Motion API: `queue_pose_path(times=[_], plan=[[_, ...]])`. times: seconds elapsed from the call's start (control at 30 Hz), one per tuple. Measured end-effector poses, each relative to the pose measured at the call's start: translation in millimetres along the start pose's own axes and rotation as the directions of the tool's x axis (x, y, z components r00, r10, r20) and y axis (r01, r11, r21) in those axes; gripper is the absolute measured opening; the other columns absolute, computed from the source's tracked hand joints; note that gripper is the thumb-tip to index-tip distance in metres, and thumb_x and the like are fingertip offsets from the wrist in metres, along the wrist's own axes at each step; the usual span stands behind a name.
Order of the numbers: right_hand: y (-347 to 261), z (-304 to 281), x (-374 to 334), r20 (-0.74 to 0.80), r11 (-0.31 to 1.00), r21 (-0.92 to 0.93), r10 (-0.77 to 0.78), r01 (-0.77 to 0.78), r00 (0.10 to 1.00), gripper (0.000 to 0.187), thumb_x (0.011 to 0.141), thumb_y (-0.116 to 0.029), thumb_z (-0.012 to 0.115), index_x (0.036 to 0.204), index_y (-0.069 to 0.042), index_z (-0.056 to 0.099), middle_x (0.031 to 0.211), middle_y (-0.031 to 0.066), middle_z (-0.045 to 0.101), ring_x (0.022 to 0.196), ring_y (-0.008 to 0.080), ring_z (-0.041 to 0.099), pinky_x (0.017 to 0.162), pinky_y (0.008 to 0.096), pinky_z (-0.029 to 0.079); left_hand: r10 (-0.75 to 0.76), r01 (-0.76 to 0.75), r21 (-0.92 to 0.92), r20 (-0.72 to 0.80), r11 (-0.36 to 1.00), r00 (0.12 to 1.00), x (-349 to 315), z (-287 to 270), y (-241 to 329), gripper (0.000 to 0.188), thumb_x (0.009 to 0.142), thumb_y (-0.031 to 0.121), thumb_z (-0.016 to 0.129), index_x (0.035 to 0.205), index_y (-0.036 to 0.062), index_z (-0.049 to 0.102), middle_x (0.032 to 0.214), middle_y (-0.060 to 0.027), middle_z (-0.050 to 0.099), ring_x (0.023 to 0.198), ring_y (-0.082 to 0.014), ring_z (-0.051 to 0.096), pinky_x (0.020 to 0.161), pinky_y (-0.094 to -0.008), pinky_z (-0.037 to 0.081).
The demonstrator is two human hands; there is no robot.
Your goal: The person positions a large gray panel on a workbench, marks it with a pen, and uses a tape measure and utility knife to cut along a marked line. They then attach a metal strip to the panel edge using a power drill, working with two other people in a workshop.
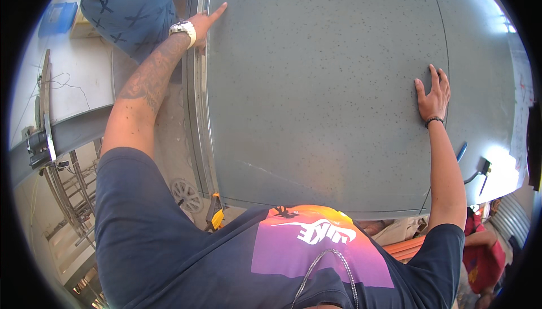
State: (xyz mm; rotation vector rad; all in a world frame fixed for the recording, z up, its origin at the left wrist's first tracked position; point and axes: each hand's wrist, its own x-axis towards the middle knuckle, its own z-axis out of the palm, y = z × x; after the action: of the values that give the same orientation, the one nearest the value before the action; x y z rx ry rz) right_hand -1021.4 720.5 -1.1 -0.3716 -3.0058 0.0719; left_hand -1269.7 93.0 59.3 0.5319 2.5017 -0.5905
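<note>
A large grey sheet [316,94] with dark specks lies in front of me. Along its left side runs a shiny metal bar [203,111]. My left hand [204,25] rests over this bar at the far end, its index finger stretched out onto the sheet. Its other fingers are partly hidden. Toward the right, my right hand [433,95] lies flat on the sheet with the fingers spread, beside a dark line [447,55] that runs across the surface. Neither hand visibly holds anything.
A person in blue patterned clothing [132,12] is at the far left; another in red [485,255] is at the lower right. A yellow-and-black tool [215,213] sits by the near left corner. A blue pen-like object [462,151] and black cable [477,174] lie right.
</note>
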Motion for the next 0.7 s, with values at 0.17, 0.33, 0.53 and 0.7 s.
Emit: queue_pose_path(times=[0.17,0.33,0.53,0.7], plan=[[0.2,0.8,-0.1,-0.013,1.0,-0.008,0.003,-0.003,1.0,0.068,0.095,-0.057,0.058,0.154,-0.025,0.042,0.158,0.0129,0.035,0.149,0.0319,0.029,0.122,0.0466,0.025,0.001,-0.001,0.045,-0.003,0.999,1.0,2.1,0.9,-0.1,0.147,0.067,-0.001,0.089,0.158,0.0394,-0.02,0.153,-0.0358,0.035,0.131,-0.0404,0.055,0.109,-0.0434,0.052],[1.3,2.1,0.3,-0.027,1.0,-0.019,-0.01,0.009,1.0,0.068,0.095,-0.056,0.058,0.153,-0.025,0.042,0.158,0.013,0.036,0.148,0.0321,0.03,0.122,0.0466,0.025,0.011,-0.011,0.021,0.005,1.0,1.0,5.0,2.3,-1.6,0.147,0.067,-0.001,0.089,0.158,0.0392,-0.02,0.153,-0.0355,0.035,0.13,-0.0394,0.056,0.108,-0.0434,0.052],[1.3,2.1,0.1,-0.022,1.0,-0.007,0.001,-0.001,1.0,0.068,0.095,-0.056,0.058,0.153,-0.025,0.043,0.158,0.0132,0.036,0.148,0.0322,0.03,0.122,0.0466,0.025,0.006,-0.006,0.002,0.011,1.0,1.0,3.5,-0.2,-0.4,0.155,0.06,0.005,0.095,0.158,0.0395,-0.02,0.153,-0.0361,0.034,0.134,-0.0404,0.052,0.111,-0.0446,0.05],[0.0,1.0,0.2,-0.023,1.0,-0.004,0.0,0.0,1.0,0.067,0.095,-0.056,0.058,0.153,-0.025,0.043,0.158,0.0132,0.036,0.148,0.0325,0.031,0.122,0.0465,0.025,0.019,-0.019,-0.013,0.004,1.0,1.0,-0.1,-3.7,1.2,0.157,0.057,0.007,0.097,0.158,0.0407,-0.019,0.154,-0.0368,0.033,0.135,-0.0427,0.05,0.112,-0.0452,0.048]])
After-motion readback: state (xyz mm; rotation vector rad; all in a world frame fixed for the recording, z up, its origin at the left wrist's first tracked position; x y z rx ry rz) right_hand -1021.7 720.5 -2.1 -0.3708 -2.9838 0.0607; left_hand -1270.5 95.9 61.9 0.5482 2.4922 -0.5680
